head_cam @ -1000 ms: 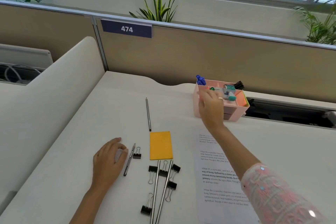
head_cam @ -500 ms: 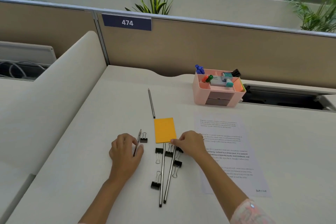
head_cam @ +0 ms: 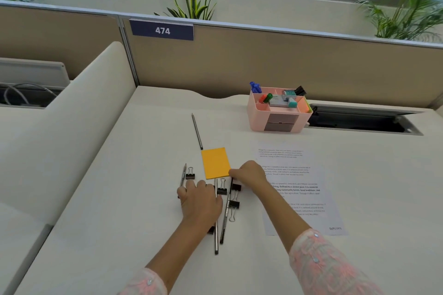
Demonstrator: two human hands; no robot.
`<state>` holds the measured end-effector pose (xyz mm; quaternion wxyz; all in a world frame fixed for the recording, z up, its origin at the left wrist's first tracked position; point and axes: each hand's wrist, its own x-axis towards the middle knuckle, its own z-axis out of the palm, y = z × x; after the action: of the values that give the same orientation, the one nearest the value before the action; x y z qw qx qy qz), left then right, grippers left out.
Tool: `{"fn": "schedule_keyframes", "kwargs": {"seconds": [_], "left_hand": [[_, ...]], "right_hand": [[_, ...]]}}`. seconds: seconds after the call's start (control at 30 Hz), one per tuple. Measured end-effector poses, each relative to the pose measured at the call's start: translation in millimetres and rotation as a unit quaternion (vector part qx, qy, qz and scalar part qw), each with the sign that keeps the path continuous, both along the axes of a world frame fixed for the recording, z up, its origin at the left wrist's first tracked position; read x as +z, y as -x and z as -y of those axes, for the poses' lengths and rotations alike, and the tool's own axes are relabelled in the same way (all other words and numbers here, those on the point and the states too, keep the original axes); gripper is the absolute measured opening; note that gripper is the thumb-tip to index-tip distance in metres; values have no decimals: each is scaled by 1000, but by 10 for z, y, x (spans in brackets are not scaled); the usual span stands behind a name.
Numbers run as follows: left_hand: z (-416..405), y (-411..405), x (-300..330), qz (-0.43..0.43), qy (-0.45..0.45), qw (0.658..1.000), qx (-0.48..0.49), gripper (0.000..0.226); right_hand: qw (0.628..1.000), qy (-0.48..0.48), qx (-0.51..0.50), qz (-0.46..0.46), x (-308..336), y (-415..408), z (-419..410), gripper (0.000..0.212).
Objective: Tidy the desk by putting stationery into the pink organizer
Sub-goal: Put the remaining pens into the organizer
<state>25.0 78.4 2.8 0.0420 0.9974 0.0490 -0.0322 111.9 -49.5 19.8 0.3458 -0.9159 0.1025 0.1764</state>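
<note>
The pink plastic organizer box (head_cam: 279,115), rounded at the corners with two grey drawer fronts, is standing at the far right of the white desk (head_cam: 119,199), its open top compartments already holding markers and small stationery. Nearer, the right hand (head_cam: 248,174) is curling its fingertips onto the top end of a slim dark pencil (head_cam: 226,213) at the near right corner of the flat orange sticky-note pad (head_cam: 215,162); whether it has actually pinched the pencil cannot be told. The left hand (head_cam: 200,201) is lying flat, fingers relaxed, holding nothing. Four slim dark pencils are lying lengthwise, pointing roughly away from the person. Five black metal binder clips (head_cam: 190,173) are visible among them, one half hidden under the left wrist. A printed white paper sheet (head_cam: 297,189) is lying to the right.
</note>
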Motion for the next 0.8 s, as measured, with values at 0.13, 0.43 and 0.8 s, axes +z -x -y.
{"fn": "schedule_keyframes", "kwargs": {"seconds": [0.13, 0.43, 0.8], "left_hand": [[13, -21, 58, -15, 11, 1000, 9, 29], [-288, -161, 171, -10, 432, 894, 116, 28], [-582, -101, -11, -16, 646, 735, 205, 20]], "right_hand": [[991, -128, -47, 21, 125, 9, 176, 36], [924, -315, -168, 141, 609, -92, 673, 12], [826, -99, -112, 543, 1090, -554, 1010, 10]]}}
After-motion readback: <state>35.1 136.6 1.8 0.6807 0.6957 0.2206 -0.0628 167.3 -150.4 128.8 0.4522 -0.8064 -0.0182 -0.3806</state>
